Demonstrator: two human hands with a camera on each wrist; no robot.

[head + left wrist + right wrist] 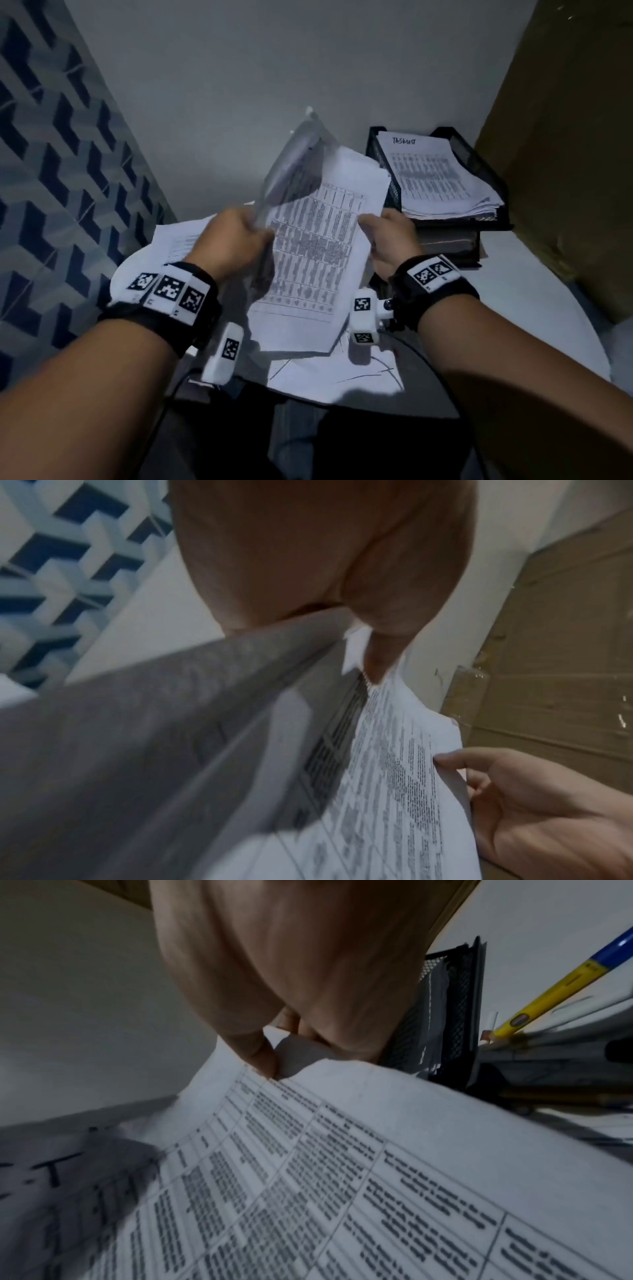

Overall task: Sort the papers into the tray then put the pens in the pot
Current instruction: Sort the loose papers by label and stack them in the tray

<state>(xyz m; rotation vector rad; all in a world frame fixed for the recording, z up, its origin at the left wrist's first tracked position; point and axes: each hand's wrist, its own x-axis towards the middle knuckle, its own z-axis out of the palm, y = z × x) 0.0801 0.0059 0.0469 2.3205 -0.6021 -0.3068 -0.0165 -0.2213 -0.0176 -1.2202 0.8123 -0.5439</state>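
In the head view both hands hold up a printed sheet with a table [315,246] over the round white table. My left hand [246,233] grips its left edge together with a clear plastic sleeve [294,164] that stands up behind it. My right hand [380,233] pinches the sheet's right edge between thumb and fingers [263,1056]. The black mesh tray [394,197] sits at the back right with a stack of printed papers [435,174] in it. A yellow and blue pen [555,988] lies past the tray in the right wrist view. I see no pot.
Loose sheets lie on the table to the left [178,240] and near the front edge [335,373]. A tall cardboard box [565,137] stands at the right. The white wall is close behind, and a blue patterned floor [51,171] shows at the left.
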